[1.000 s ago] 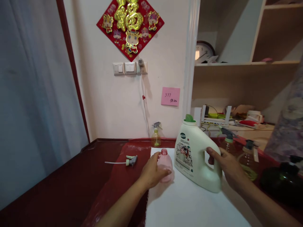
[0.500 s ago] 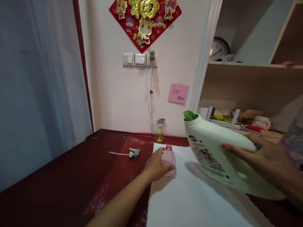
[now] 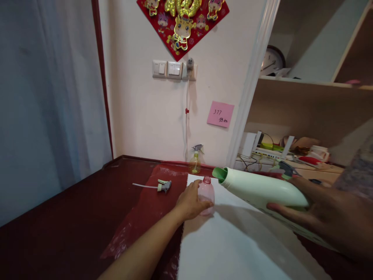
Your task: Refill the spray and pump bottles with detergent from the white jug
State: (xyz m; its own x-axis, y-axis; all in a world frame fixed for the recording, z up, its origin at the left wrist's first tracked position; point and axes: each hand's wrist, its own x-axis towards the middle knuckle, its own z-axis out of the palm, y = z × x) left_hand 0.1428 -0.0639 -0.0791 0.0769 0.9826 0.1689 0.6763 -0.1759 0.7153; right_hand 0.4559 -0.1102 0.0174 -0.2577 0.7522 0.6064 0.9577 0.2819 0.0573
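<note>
While steadying small pink bottle [image 3: 206, 194] with left hand [image 3: 190, 202], fingers curled round its body, holding big white jug [image 3: 262, 190] tipped over in right hand [image 3: 329, 217], clasped about the rear end.

Noted pink bottle upright on white sheet [image 3: 233, 241] laid over desk [image 3: 58, 233], near sheet's far left corner. Neck open, uncapped. Wall translucent; fill level not readable.

Noted jug almost level in the air above the sheet. Green spout [image 3: 219, 174] pointing left, just right of bottle neck and slightly higher, not touching. Wall opaque; contents unseen.

Recorded on red cloth [image 3: 145, 210], left of bottle: loose spray head [image 3: 159, 186] with dip tube, lying flat.

Recorded at wall behind: small yellow spray bottle [image 3: 195, 163], upright, trigger fitted.
</note>
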